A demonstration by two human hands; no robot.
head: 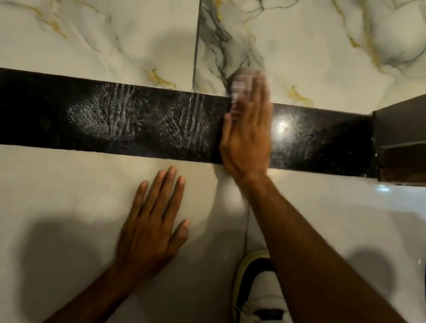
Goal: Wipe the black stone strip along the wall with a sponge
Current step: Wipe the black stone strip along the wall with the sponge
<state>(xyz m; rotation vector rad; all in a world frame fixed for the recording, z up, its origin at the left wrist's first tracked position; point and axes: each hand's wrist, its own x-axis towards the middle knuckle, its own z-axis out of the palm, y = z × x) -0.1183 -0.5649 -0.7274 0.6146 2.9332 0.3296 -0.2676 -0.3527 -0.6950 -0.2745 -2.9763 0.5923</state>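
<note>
From the head camera, the black stone strip (156, 125) runs level across the whole picture, between the marble-patterned wall tiles (89, 18) above it and the plain pale floor tiles (32, 217) below, and it ends at the right against a dark brown frame (418, 131). The wiping looks partly done: the middle of the strip, to the left of the working hand, carries wet soapy streaks and beaded smears, while the stretch to the right of that hand shows only a dry, glossy speckled face with a bright light reflection, and the far left end is dark and shows no clear foam, so I judge both ends are left to do. The right hand (246, 136) lies flat across the strip with fingers stretched out and close together, pressing a pale sponge (241, 82) that peeks out, blurred, under its fingertips at the strip's upper edge, partly over the wall tile; it presses rather than grips, as far as I can tell. The left hand (154, 224) is open and holds nothing, palm down and fingers spread on the floor tile just below the strip, apparently as a brace. The stone itself is polished black with fine pale flecks. A black-and-white laced shoe (264, 312) shows at the lower right, under the right forearm.
</note>
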